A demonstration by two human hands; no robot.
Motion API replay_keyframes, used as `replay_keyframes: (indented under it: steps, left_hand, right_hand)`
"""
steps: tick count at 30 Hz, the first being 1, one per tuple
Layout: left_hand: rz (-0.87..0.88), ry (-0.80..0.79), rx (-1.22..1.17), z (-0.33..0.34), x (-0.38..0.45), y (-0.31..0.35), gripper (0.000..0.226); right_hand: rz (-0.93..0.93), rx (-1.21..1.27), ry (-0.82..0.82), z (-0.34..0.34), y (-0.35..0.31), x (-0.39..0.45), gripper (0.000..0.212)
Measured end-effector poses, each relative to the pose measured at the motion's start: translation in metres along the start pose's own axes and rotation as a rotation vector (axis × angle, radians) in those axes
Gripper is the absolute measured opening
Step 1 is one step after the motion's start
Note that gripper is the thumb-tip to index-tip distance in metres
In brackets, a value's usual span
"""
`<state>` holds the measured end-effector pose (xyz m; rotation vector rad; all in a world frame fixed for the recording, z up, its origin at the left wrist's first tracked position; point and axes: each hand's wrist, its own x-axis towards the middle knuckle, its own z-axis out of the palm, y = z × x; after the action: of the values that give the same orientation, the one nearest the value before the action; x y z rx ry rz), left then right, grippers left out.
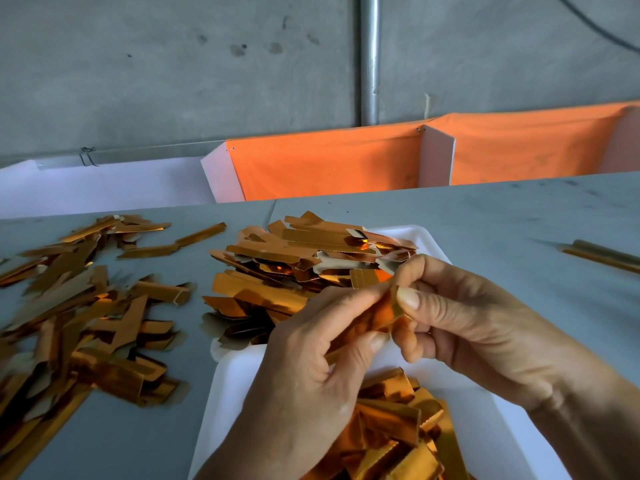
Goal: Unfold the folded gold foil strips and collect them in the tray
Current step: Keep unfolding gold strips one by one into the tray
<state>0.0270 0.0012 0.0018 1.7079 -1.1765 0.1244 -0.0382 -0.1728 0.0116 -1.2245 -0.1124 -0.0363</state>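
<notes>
My left hand and my right hand meet above the white tray, both pinching one gold foil strip between thumbs and fingertips. The strip is partly hidden by my fingers, so its fold cannot be made out. Under my hands the tray holds several gold foil strips, a heap at its far end and another at its near end. A loose spread of folded gold strips lies on the grey table to the left of the tray.
The grey table runs back to an orange cloth panel with white dividers. A white surface lies at the back left. A thin gold stick-like piece lies at the right. Behind stands a concrete wall with a metal pipe.
</notes>
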Motion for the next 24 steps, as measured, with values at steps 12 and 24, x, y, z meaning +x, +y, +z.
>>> replay_keyframes:
  steps: [12, 24]
  left_hand:
    - [0.048, 0.084, 0.173, 0.0038, 0.0016, 0.0022, 0.034]
    - [0.001, 0.045, -0.032, 0.0041, 0.0003, 0.0037, 0.051]
  right_hand:
    - [0.199, -0.025, -0.076, -0.0026, -0.0034, -0.0045, 0.058]
    - [0.124, -0.269, 0.075, 0.0006, -0.0033, -0.0002, 0.025]
